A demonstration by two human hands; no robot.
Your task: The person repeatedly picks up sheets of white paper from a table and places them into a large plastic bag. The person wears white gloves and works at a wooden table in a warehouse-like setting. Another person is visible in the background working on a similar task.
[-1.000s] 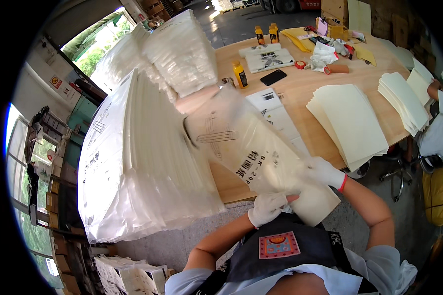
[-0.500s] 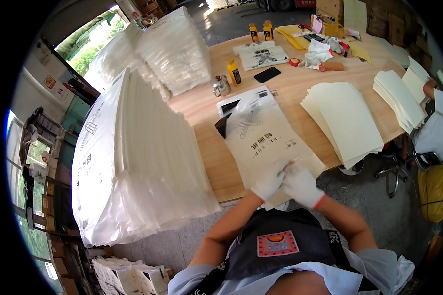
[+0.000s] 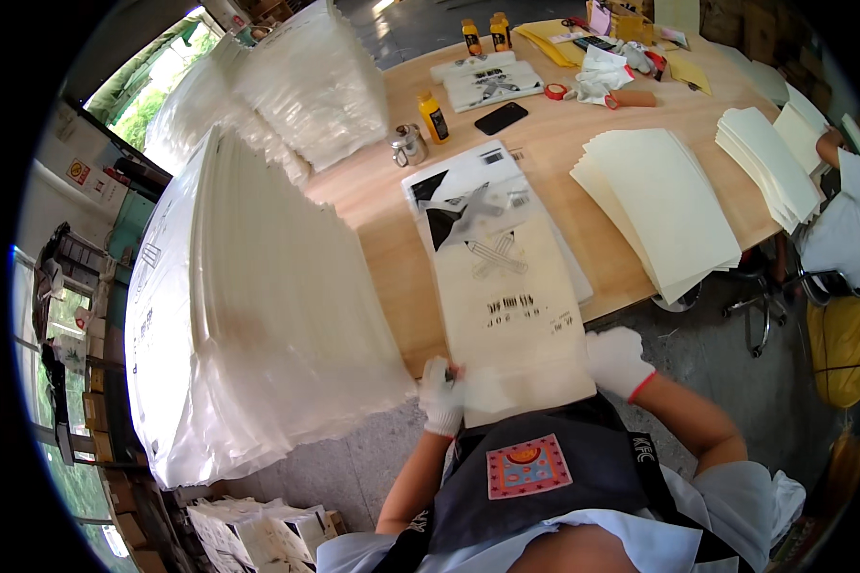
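A clear plastic bag with black printing holds cream paper sheets (image 3: 530, 353) at the table's front edge, its lower end over my apron. My left hand (image 3: 440, 396), in a white glove, closes round the pack's left edge near the lower corner. My right hand (image 3: 618, 361), also gloved, is against the opposite edge; its fingers are blurred and partly hidden. The bag's loose, black-cornered flap (image 3: 444, 222) spreads at the far end. Beneath the pack lie more flat printed bags (image 3: 487, 160).
A tall stack of filled bags (image 3: 277, 315) stands close on the left, with more bagged stacks (image 3: 311, 86) behind it. Fanned cream paper (image 3: 655, 205) lies right. A phone (image 3: 501, 118), a metal pot (image 3: 408, 145) and a yellow bottle (image 3: 433, 118) stand beyond. Another person's sleeve (image 3: 846, 220) shows far right.
My hands have parted from together at the pack's near end to its two sides. The pack has straightened and come nearer to me. The whole view has shifted slightly.
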